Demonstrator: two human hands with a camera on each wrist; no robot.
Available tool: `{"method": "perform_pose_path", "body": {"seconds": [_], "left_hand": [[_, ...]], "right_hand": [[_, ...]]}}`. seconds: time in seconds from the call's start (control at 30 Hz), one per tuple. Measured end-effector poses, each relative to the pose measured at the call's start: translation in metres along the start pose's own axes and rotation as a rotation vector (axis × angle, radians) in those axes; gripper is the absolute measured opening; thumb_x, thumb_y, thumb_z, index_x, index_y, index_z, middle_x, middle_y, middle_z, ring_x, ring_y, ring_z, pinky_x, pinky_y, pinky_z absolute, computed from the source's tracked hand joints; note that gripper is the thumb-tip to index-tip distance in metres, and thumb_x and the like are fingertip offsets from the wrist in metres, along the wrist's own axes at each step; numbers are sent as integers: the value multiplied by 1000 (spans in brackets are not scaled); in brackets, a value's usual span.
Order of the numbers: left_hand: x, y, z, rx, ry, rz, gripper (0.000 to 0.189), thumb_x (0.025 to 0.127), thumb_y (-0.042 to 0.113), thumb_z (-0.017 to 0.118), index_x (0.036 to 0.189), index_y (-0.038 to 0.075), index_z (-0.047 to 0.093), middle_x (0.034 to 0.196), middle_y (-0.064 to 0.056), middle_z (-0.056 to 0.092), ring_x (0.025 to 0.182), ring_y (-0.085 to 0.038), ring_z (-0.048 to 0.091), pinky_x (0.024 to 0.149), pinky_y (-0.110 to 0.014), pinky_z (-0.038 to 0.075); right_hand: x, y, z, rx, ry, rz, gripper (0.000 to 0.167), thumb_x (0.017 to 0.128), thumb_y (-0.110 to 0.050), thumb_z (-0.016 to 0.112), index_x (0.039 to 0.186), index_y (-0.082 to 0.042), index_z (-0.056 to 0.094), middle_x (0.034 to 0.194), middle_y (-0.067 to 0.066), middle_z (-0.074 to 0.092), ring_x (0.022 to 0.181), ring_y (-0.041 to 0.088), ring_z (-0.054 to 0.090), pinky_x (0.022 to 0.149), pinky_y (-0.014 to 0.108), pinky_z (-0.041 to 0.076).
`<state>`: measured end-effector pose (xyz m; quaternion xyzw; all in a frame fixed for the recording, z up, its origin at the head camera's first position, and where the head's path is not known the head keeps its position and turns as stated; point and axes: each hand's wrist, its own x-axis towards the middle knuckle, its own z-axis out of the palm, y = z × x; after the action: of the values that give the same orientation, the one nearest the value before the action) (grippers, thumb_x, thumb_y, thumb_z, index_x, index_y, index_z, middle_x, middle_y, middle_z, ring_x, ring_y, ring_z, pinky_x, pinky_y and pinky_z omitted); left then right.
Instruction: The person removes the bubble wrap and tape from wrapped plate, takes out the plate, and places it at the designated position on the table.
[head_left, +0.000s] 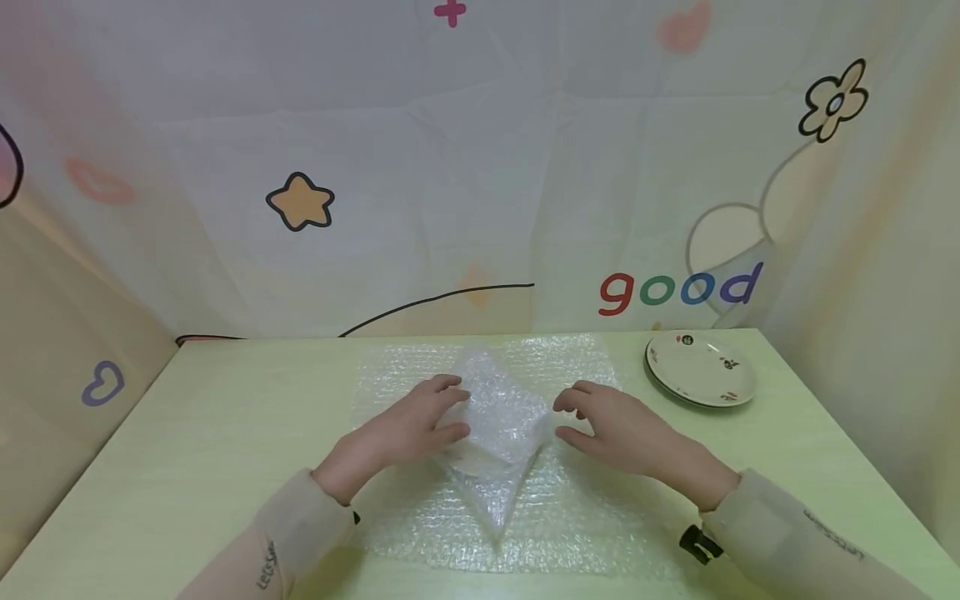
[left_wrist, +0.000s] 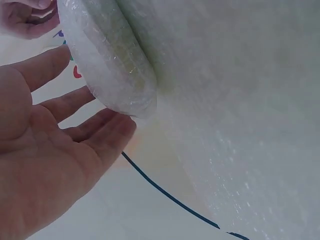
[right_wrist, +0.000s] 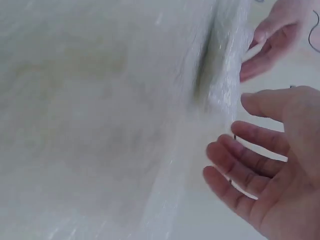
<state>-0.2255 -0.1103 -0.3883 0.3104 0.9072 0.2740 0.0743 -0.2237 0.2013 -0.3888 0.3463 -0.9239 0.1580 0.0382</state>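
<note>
A bundle of folded bubble wrap (head_left: 498,408) lies on a larger flat bubble wrap sheet (head_left: 420,525) at the middle of the table. Its near flap tapers to a point, and something pale with a curved edge shows faintly through the layers. My left hand (head_left: 416,419) rests at the bundle's left side, fingers loosely bent; in the left wrist view its fingertips touch the rounded edge of the wrapped bundle (left_wrist: 112,65). On the other side, my right hand (head_left: 618,425) hovers by the bundle's right corner. The right wrist view shows its relaxed fingers apart from the wrap (right_wrist: 225,65).
Patterned plates (head_left: 701,368), one upon another, sit at the table's back right. Behind them hangs a printed cloth (head_left: 420,208), which also closes off both sides. The pale green table (head_left: 187,467) extends left of the bubble wrap.
</note>
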Motion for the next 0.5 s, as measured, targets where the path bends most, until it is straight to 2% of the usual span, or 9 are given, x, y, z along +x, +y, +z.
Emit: {"method": "perform_pose_path", "body": {"seconds": [0.1, 0.23, 0.3, 0.5], "left_hand": [[2, 1, 1, 7, -3, 22, 47, 104, 14, 62, 143, -10, 51, 157, -30, 34, 145, -46, 32, 116, -56, 32], [5, 0, 4, 41, -14, 21, 46, 103, 13, 64, 142, -9, 53, 155, -30, 36, 144, -45, 35, 116, -55, 33], [6, -1, 6, 57, -18, 9, 46, 103, 14, 64, 142, -8, 53, 155, -30, 37, 144, -44, 36, 115, -54, 34], [10, -3, 8, 71, -28, -15, 47, 102, 15, 66, 142, -7, 54, 154, -29, 38, 142, -44, 38, 114, -53, 36]], "right_hand": [[8, -9, 3, 6, 47, -51, 11, 92, -13, 78, 100, -12, 71, 92, -7, 65, 82, 13, 63, 73, 31, 55], [19, -22, 9, 2, 73, -81, 11, 89, -13, 81, 92, -14, 70, 85, -10, 61, 78, 10, 60, 73, 29, 55], [24, -27, 12, -6, 53, -75, 11, 90, -16, 81, 93, -13, 72, 88, -8, 62, 81, 11, 61, 76, 30, 56], [35, -38, 15, -50, -86, 4, 24, 89, -21, 83, 104, -5, 74, 94, 1, 62, 83, 16, 60, 79, 34, 56]]}}
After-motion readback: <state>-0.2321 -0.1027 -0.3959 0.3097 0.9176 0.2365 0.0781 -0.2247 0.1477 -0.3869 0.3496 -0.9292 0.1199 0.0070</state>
